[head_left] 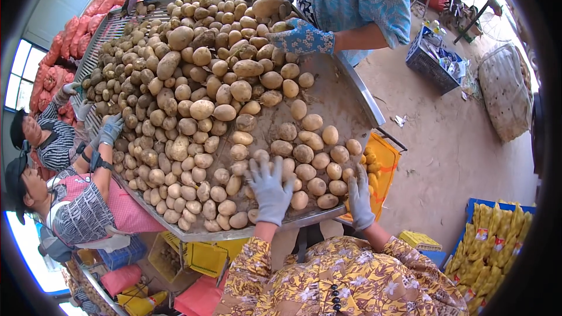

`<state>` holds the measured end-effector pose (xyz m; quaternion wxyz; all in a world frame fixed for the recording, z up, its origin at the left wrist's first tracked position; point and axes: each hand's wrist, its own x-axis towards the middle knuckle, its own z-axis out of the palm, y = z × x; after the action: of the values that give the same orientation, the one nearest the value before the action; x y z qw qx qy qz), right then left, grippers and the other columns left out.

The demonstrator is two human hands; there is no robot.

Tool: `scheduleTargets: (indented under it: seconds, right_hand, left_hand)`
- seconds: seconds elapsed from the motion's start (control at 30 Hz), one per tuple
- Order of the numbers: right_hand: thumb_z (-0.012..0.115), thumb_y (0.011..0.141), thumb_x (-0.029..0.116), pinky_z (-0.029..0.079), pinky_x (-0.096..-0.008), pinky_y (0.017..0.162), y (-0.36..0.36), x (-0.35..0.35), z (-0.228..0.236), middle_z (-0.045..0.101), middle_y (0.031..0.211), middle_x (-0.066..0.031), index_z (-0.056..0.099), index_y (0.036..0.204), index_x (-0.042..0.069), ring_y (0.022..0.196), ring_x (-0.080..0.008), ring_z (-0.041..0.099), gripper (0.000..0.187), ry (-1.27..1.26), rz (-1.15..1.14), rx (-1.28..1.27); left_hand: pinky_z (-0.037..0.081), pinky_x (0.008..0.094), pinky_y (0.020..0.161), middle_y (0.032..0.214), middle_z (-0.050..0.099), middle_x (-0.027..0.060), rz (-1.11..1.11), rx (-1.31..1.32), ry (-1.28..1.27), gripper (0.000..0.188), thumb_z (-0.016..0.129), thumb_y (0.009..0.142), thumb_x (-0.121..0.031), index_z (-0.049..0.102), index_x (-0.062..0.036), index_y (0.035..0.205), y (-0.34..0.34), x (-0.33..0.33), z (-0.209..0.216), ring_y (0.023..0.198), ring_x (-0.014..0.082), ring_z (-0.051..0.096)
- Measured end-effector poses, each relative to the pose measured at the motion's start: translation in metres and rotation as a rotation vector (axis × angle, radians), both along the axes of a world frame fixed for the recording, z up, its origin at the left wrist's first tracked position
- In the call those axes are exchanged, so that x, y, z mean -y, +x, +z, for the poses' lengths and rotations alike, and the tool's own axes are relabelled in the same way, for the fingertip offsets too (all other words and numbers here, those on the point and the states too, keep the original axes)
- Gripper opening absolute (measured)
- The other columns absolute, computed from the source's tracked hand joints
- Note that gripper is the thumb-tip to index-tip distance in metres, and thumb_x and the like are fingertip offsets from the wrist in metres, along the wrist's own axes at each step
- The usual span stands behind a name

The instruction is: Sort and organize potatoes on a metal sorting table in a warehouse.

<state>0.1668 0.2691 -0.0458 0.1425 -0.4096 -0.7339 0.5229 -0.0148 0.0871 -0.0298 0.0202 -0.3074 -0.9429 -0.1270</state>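
My left hand (270, 194), in a grey glove, lies with fingers spread on the potatoes near the front edge of the metal sorting table (345, 89). My right hand (360, 200), gloved alike, is stretched out at the table's right corner, its fingers beside the outermost potatoes. Between my hands sits a loose group of brown potatoes (316, 186). Neither hand is closed around one. A large heap of potatoes (175, 90) in mixed sizes covers the left and far parts of the table.
Across the table, a co-worker's blue floral glove (302, 37) rests by the heap. On the left, another co-worker's gloved hand (110, 129) touches potatoes. A yellow-orange bag with potatoes (381, 164) hangs at the right corner. Farther right are a dark crate (430, 61) and filled yellow net bags (489, 246).
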Motion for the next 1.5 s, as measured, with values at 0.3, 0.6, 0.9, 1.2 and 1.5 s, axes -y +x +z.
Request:
scheduleTargets:
  seconds: [0.3,0.6,0.9,1.2,1.5]
  right_hand:
    - [0.051,0.11,0.032,0.029,-0.0417,0.125,-0.009,0.004,0.0,0.039,0.161,-0.0253,0.04,0.156,-0.004,0.152,-0.0365,0.037,0.06,-0.038,0.023,-0.041]
    - [0.053,0.109,0.029,0.034,-0.0425,0.123,0.001,-0.007,0.009,0.043,0.158,-0.0264,0.043,0.155,-0.002,0.148,-0.038,0.042,0.057,0.021,0.056,0.011]
    - [0.058,0.105,0.018,0.041,-0.0406,0.118,-0.013,-0.021,0.011,0.051,0.154,-0.0234,0.051,0.149,-0.003,0.142,-0.0341,0.051,0.049,0.158,0.222,0.038]
    - [0.069,0.097,0.018,0.041,-0.044,0.119,0.043,0.001,0.021,0.035,0.164,-0.0259,0.05,0.152,0.008,0.144,-0.0436,0.047,0.059,0.206,0.281,0.016]
    - [0.068,0.098,0.021,0.042,-0.0448,0.117,0.098,-0.003,-0.027,0.04,0.16,-0.0256,0.055,0.146,0.007,0.137,-0.0452,0.052,0.052,0.157,0.473,-0.137]
  left_hand:
    - [0.028,0.0647,0.12,0.165,0.036,0.0239,0.417,-0.005,0.248,0.071,0.059,0.101,-0.047,0.043,-0.0064,0.158,-0.1,-0.015,-0.005,0.151,0.0445,0.033]
    - [0.034,0.0553,0.118,0.153,0.046,0.0278,0.068,0.148,0.392,0.069,0.072,0.095,-0.027,0.045,-0.0026,0.153,-0.009,-0.002,0.03,0.139,0.0461,0.044]
    - [0.049,0.0463,0.107,0.144,0.054,0.023,0.223,0.111,0.142,0.058,0.072,0.097,-0.023,0.048,-0.0022,0.147,-0.153,-0.01,0.004,0.126,0.0382,0.057]
    - [0.056,0.0412,0.098,0.128,0.062,0.0102,0.518,1.128,1.393,0.044,0.06,0.106,-0.042,0.059,-0.0079,0.133,-0.076,0.004,0.051,0.117,0.0231,0.06]
    - [0.054,0.0499,0.085,0.098,0.073,0.0281,-0.087,0.415,-0.322,0.046,0.073,0.088,-0.042,0.067,0.0015,0.103,-0.163,-0.067,0.055,0.098,0.0447,0.07]
